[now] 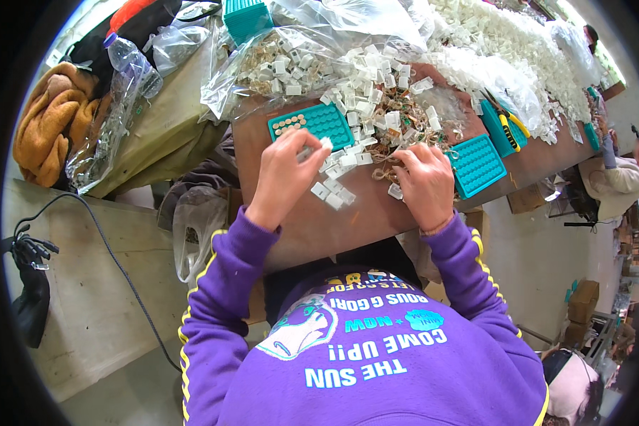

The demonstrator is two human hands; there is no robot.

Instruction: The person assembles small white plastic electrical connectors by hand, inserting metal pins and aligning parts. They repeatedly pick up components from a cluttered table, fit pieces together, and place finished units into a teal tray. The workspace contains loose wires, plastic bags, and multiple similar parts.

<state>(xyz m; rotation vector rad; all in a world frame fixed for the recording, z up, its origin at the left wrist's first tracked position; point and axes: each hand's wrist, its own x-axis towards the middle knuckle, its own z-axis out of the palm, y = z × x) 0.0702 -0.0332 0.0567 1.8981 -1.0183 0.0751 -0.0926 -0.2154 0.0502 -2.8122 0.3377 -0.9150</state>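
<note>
My left hand [285, 174] is closed in a pinch around a small white plastic piece [326, 143], over the near edge of a teal pitted tray [328, 122]. Several round beige discs [291, 122] sit in that tray's left part. My right hand [427, 181] has its fingers curled down at a tangle of thin brownish parts [385, 172]; what they hold is hidden. Between my hands, small white plastic cases [334, 193] lie loose on the brown table [298, 238]. A second teal tray [480, 167] is just right of my right hand.
Yellow-and-black pliers [508, 131] rest on teal trays at the right. Behind are a clear bag [227, 82] of white cases and a large heap of whitish pieces [476, 42]. A plastic bottle [131, 65] and brown cloth [50, 128] lie left. Another person [618, 181] sits far right.
</note>
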